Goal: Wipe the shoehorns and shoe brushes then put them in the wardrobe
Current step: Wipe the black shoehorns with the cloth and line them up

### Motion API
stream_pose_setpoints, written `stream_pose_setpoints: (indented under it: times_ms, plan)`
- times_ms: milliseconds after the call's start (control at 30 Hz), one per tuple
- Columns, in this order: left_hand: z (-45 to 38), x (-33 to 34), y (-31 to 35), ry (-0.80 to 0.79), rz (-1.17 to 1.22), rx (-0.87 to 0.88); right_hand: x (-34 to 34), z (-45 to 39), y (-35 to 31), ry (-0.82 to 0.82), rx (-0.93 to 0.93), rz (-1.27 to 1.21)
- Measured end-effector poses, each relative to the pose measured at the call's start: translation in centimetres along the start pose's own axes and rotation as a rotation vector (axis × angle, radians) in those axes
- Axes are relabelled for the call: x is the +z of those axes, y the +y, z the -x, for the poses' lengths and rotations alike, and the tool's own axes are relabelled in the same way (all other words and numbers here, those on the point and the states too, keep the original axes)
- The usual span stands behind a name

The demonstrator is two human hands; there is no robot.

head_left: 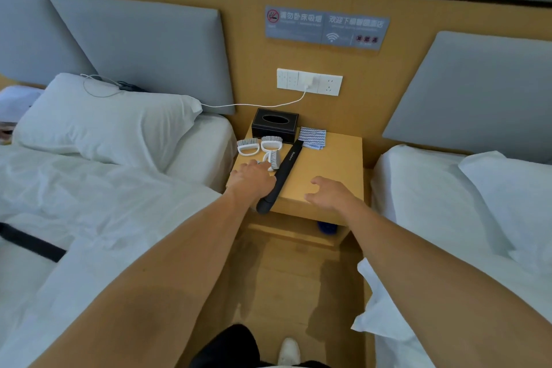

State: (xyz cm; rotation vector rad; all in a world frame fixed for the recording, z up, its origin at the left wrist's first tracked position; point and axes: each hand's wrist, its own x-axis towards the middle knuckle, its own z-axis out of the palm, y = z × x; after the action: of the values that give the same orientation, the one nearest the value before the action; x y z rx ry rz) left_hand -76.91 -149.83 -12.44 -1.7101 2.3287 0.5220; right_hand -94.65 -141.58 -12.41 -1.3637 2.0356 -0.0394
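Left hand (pixel 252 175) is reaching onto the nightstand (pixel 328 158), fingers curled toward the nearest brush (pixel 272 158), grip hidden. The shoehorn (pixel 282 178) lies just right of it, running diagonally away. Right hand (pixel 327 193) hovers spread, holding nothing. Cloth (pixel 313 138) sits at the back.

— Light?
— Even, soft daylight; faint shadows under both forearms on the floor (pixel 298 293).
— Sharpness?
— Slightly soft throughout; wall sign (pixel 327 27) text blurry. Wide-angle bending curves the edges.
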Motion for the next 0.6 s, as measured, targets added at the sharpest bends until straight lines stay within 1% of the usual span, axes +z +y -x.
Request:
stream_pose_setpoints:
  times_ms: [200,333,600]
  plan:
    - [-6.5,-0.4,2.1,-0.041,-0.05,0.08,-2.2,-5.8,1.7,-0.006,0.04,-0.017]
    - [-12.4,-0.5,3.4,-0.081,-0.004,0.128,-4.3,-10.7,2.1,0.007,0.093,-0.032]
    - [-23.9,-3.2,3.2,-0.189,0.007,0.158,-8.4,-20.4,-0.6,0.007,0.17,-0.082]
